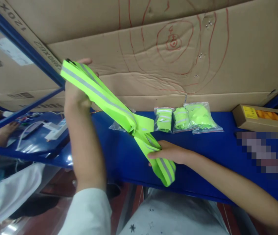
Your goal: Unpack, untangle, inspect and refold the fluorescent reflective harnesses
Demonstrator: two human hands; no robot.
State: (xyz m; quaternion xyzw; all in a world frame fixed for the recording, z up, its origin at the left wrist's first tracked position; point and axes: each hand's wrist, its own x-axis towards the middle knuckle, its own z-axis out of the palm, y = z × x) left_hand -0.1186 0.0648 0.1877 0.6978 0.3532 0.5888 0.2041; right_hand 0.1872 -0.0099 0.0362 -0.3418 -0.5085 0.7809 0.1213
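A: Where's the strap (109,101)?
B: Left hand (76,94) clamps its raised end; right hand (171,152) grips the lower fold at the table (214,150) edge.
A: Slack?
B: No, stretched diagonally between both hands.

Bright even light, edges warped, perhaps soft

Neon-yellow reflective strap (109,101), stretched taut, slanting down.

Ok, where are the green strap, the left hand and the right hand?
green strap (104,98): head view, stretched middle part
left hand (76,96): head view, middle, below the strap
right hand (171,152): head view, back of hand
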